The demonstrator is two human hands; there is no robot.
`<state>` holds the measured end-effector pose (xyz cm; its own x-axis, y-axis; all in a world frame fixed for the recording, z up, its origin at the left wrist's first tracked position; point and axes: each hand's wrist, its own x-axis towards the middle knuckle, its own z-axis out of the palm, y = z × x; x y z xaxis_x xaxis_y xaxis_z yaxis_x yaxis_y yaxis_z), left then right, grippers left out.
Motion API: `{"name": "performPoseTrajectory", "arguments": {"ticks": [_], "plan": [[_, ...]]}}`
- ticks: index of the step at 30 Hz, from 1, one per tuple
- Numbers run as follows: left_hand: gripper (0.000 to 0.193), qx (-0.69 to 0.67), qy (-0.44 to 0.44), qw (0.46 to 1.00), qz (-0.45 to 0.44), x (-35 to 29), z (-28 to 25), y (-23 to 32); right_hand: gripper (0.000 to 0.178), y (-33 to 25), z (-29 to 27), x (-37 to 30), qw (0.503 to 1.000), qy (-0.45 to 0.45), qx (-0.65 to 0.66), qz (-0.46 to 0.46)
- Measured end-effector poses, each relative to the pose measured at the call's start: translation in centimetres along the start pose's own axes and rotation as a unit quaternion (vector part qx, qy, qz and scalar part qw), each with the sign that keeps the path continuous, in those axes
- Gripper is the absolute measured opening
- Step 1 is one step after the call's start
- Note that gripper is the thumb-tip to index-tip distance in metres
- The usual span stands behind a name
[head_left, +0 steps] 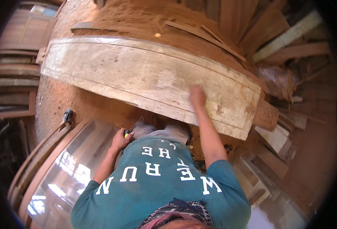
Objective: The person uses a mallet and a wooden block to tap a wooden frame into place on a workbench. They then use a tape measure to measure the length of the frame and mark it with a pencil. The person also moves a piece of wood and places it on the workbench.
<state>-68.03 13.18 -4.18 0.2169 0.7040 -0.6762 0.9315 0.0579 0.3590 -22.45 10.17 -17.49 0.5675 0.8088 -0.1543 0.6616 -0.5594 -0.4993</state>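
Note:
A long, pale, worn board (126, 68) lies across in front of me, with a dark line running along inside its edges. My right hand (197, 95) is over the right half of the board, fingers curled together; it is slightly blurred, and what it may hold is hidden. Low beside my left thigh, my left hand (120, 140) is closed around a small yellow-and-black object (127, 133). Most of that object is covered by the fingers, so its kind does not show.
Reddish sawdust (138, 19) covers the ground beyond the board, with thin wood strips (206, 38) on it. Planks (287, 38) are piled at the far right. A glossy framed panel (69, 164) stands left of me, near a clamp (67, 115). Stacked wooden panels (13, 72) line the left.

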Motion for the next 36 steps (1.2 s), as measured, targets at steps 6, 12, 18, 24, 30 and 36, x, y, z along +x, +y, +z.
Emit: {"name": "performPoseTrajectory", "arguments": {"ticks": [6, 12, 18, 24, 30, 36], "plan": [[0.073, -0.133, 0.025, 0.972, -0.192, -3.8, 4.1, -11.5, 0.012, -13.5, 5.2, -2.0, 0.977, -0.119, 0.103, -0.140], [0.077, -0.205, 0.029, 0.939, -0.274, -8.2, 8.0, -20.1, 0.020, -13.6, 0.1, 14.9, 0.985, 0.136, -0.059, 0.084], [0.080, -0.249, 0.019, 0.913, -0.324, -10.2, 9.6, -23.1, 0.023, -24.1, 12.3, 11.2, 0.984, -0.086, 0.155, -0.015], [0.073, -0.291, 0.031, 0.891, -0.345, -7.9, 12.2, -25.1, 0.017, -36.8, 17.9, -1.3, 0.909, -0.266, 0.020, -0.319], [0.062, -0.336, 0.072, 0.882, -0.322, -8.3, 6.8, -20.9, 0.024, -38.5, 17.9, 17.8, 0.990, 0.011, 0.051, -0.131], [0.063, -0.342, 0.057, 0.868, -0.355, -10.2, 6.9, -19.6, 0.023, -44.4, 20.5, 9.8, 0.944, -0.245, 0.222, -0.021]]}}
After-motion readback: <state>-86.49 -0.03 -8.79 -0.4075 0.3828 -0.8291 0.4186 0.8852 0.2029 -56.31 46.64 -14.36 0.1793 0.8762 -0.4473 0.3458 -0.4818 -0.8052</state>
